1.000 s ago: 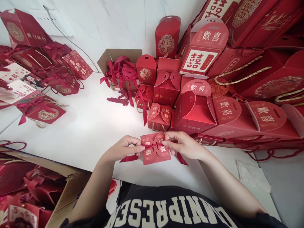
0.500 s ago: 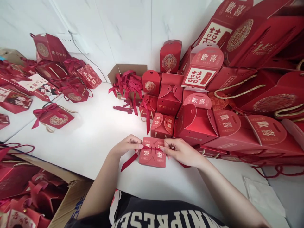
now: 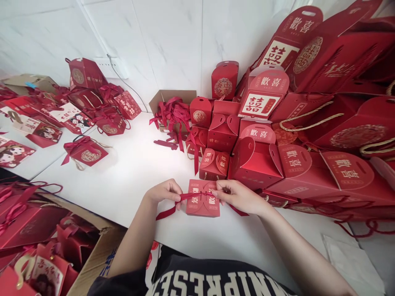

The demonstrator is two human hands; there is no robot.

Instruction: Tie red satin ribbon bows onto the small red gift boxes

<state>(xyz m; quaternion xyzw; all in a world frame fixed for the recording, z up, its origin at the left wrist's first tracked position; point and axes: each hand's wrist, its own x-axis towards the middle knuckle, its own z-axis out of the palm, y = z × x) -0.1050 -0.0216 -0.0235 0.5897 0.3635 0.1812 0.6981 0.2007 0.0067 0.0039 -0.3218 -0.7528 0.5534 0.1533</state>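
A small red gift box with gold lettering sits on the white table in front of me. Across its top runs a dark red ribbon, threaded at the middle where the flaps meet. My left hand pinches the ribbon just left of the box, and a loose tail hangs below the fingers. My right hand pinches the ribbon over the box's right edge; its other tail sticks out beneath that hand. Whether the right fingers also touch the box I cannot tell.
Stacked red gift boxes crowd the right side. Behind, an open cardboard box holds ribbons. One ribboned box stands left, with several more further back. A large carton of red boxes is at lower left.
My left hand has drawn away from the box to the left, and a longer stretch of ribbon now shows. My right hand stays at the right edge. The view has shifted slightly.
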